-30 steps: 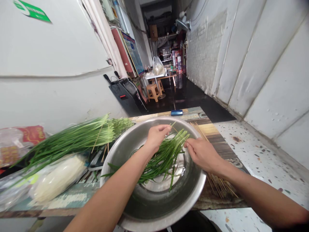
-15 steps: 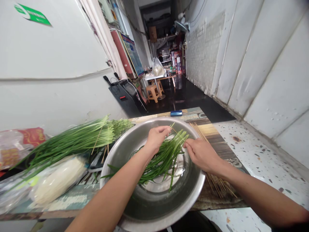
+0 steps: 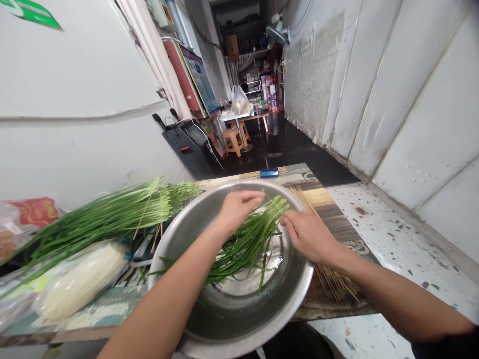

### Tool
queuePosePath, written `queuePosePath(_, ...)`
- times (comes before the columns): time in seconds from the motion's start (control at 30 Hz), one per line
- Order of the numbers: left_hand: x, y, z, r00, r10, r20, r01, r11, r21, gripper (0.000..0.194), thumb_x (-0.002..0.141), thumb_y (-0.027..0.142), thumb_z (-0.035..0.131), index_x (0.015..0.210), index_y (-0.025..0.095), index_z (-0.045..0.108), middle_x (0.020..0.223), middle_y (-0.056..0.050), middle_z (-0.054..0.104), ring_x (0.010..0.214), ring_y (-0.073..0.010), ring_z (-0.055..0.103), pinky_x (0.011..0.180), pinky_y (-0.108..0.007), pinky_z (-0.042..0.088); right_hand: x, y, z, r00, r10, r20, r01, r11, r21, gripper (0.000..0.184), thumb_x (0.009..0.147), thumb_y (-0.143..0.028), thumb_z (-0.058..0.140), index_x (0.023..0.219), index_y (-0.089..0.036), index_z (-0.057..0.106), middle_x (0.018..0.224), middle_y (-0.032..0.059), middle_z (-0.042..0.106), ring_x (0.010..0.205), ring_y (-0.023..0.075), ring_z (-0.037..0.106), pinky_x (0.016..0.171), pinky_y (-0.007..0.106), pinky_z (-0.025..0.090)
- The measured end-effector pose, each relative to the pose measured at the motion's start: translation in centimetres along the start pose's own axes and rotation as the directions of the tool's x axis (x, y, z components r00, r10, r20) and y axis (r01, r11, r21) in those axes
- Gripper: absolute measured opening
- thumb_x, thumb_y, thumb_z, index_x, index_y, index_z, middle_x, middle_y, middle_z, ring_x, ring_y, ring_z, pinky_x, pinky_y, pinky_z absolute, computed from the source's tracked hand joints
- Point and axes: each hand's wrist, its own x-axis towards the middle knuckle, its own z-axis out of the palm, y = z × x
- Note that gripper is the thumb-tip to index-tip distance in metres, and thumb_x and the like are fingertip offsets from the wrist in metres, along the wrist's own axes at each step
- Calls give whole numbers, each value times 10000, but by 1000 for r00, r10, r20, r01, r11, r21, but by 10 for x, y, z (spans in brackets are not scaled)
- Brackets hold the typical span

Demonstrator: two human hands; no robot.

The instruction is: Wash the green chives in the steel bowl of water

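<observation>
A large steel bowl (image 3: 164,309) stands in front of me, with a bunch of green garlic chives (image 3: 243,257) lying in it. My left hand (image 3: 241,209) is above the bowl, thumb and fingers pinched on a chive stalk that is mostly hidden. At the bowl's right side my right hand (image 3: 305,232) is closed beside the pale stem ends, which fan out in a row. It appears to grip a thin bamboo skewer running through the stems; its fingers cover most of it. The leaves hang down to the left, partly behind my left forearm.
Loose bamboo skewers (image 3: 337,281) lie right of the bowl on the wooden table (image 3: 339,219). A big heap of chives (image 3: 101,217) and a plastic-wrapped pale bundle (image 3: 80,284) are at the left. A blue box (image 3: 269,172) sits beyond the bowl.
The whole view has shifted slightly, so things appear a little further left. My left thumb and fingers stay pinched at the stem ends, and my right hand keeps its closed grip.
</observation>
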Motion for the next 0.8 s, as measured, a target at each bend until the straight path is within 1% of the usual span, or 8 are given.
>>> queuePosePath(0.13,8,-8,-10,999,-37,14,39,987,-156,265,703,90,590,943,128,696,888,-79,707,770,-155,648,778,-319,506,0,2,2,1000,-13,-23,13,1000,-11,317,933,-253,282,899,-165,585,790,81,676,761,187,602,653,260,344)
queuePosePath(0.2,9,-11,-9,997,-54,48,64,971,-231,333,705,66,588,1027,118,657,853,-76,703,732,-140,649,765,-321,517,0,3,3,999,-14,-30,14,1000,-5,310,933,-252,292,901,-163,588,798,81,677,784,184,602,663,255,342)
queuePosePath(0.27,9,-13,-6,994,-81,74,100,949,-300,469,694,64,624,1157,125,582,832,-68,705,722,-136,654,773,-328,522,0,4,3,999,-23,-41,23,1000,-1,305,930,-248,297,900,-162,589,806,82,678,799,186,600,671,256,340)
queuePosePath(0.33,7,-14,-1,989,-129,68,144,931,-334,515,687,84,658,1190,115,550,808,-72,709,716,-140,659,768,-322,526,0,4,4,998,-29,-47,29,1000,-4,305,929,-249,296,892,-165,587,802,79,676,781,186,596,664,260,335)
queuePosePath(0.43,6,-14,5,980,-198,16,193,929,-315,311,695,125,667,1002,84,635,766,-91,711,675,-142,655,705,-289,531,0,4,4,999,-27,-38,27,1000,-10,304,928,-252,295,877,-170,583,789,71,671,746,182,587,645,262,324)
queuePosePath(0.53,6,-13,11,970,-239,-32,215,916,-337,137,690,116,660,824,91,651,741,-89,708,665,-146,653,655,-269,529,0,4,4,999,-28,-32,27,999,-17,305,928,-255,292,872,-172,580,777,70,667,731,185,580,635,266,315)
queuePosePath(0.7,4,-7,16,954,-294,-51,237,851,-469,98,696,92,652,788,100,619,739,-91,705,683,-141,661,655,-248,522,-1,4,4,998,-45,-34,45,999,-22,309,922,-255,288,867,-167,579,768,74,663,717,191,570,631,273,310)
queuePosePath(0.8,3,-2,18,952,-301,-47,240,835,-495,73,708,76,638,773,96,612,734,-92,700,679,-136,659,656,-243,518,-1,4,4,998,-44,-35,44,999,-12,314,922,-254,285,873,-166,582,776,76,665,726,191,571,634,272,313)
